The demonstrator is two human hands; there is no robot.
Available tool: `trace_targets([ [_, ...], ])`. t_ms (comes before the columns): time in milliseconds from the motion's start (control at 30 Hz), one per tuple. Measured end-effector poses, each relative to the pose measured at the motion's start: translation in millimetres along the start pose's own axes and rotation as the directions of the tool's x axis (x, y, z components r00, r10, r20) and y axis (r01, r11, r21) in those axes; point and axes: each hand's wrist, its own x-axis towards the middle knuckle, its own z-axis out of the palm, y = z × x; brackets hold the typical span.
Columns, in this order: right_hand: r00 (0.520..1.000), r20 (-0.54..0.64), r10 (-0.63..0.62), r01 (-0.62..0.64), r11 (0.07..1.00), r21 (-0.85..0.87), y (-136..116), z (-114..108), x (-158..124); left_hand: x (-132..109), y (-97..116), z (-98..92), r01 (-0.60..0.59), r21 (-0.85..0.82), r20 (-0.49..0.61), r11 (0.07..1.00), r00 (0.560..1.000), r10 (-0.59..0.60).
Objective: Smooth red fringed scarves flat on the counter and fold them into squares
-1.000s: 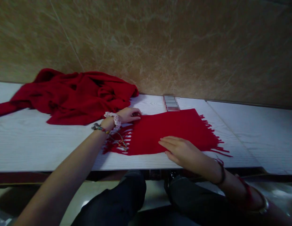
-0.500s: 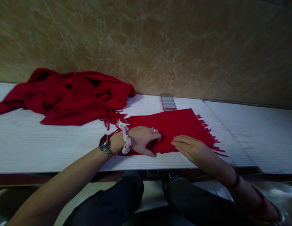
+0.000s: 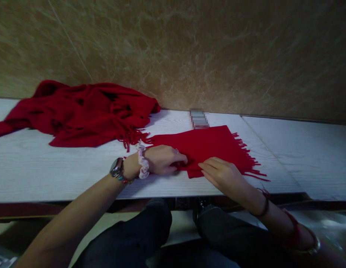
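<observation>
A red fringed scarf [image 3: 209, 145] lies folded flat in front of me, its fringe spread out at the right end and more tassels at the left. My left hand [image 3: 164, 158], with a ring and a scrunchie at the wrist, rests on the scarf's left near part. Its fingers are curled and the thumb is drawn in against the fabric. My right hand [image 3: 223, 172] pinches the near edge, fingers pressed together; the thumb is mostly hidden. A crumpled red scarf [image 3: 86, 111] with tassels is heaped at the back left.
Both scarves lie on a white wood-grain counter [image 3: 64, 173] that meets a brown marbled wall [image 3: 173, 56]. A small pixelated object [image 3: 199, 119] stands just behind the folded scarf. My legs [image 3: 128, 238] are below the counter's front edge.
My left hand has shifted slightly left and its fingers have closed in on the fabric. The right hand has moved a little left along the near edge. The heaped scarf stays put.
</observation>
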Motion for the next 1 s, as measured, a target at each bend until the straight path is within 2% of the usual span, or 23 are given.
trace_targets([
  [133,0.994,-0.052,0.1,-0.103,0.993,-0.06,-3.2,3.3,1.4,-0.6,-1.3,-3.3,-0.063,-0.037,-0.041,0.997,0.997,0.061],
  [200,0.991,-0.077,0.111,-0.118,0.988,-0.096,-3.5,3.9,1.0,0.7,-0.2,-5.7,-0.075,-0.016,-0.049,0.997,0.996,0.074],
  [300,0.994,-0.098,0.053,-0.065,0.99,-0.123,-2.1,3.1,-0.5,1.6,2.6,-6.7,-0.076,-0.002,-0.015,0.997,0.997,0.076],
  [400,0.991,-0.129,-0.021,0.001,0.989,-0.151,0.5,0.6,-2.4,-5.9,5.6,-0.9,-0.028,0.029,0.027,0.999,0.999,0.028],
  [533,0.986,-0.135,-0.094,0.072,0.984,-0.162,4.1,-2.4,-5.2,-30.2,6.9,11.0,0.075,0.181,-0.053,0.981,0.996,-0.066],
  [633,0.982,-0.153,-0.111,0.093,0.989,-0.118,5.6,-1.3,-7.2,-44.0,8.1,15.5,0.113,0.31,-0.126,0.944,0.989,-0.077],
  [800,0.985,-0.174,-0.007,-0.013,0.994,-0.113,7.1,4.5,-8.5,-42.2,19.3,22.4,0.115,0.52,-0.204,0.846,0.979,-0.007],
  [900,0.986,-0.162,0.024,-0.049,0.987,-0.151,8.5,4.6,-10.2,-42.1,25.9,27.2,0.11,0.55,-0.216,0.828,0.976,0.014],
  [1000,0.986,-0.166,-0.017,-0.004,0.992,-0.126,9.7,2.0,-12.8,-50.8,27.0,29.5,0.129,0.543,-0.219,0.83,0.976,-0.008],
])
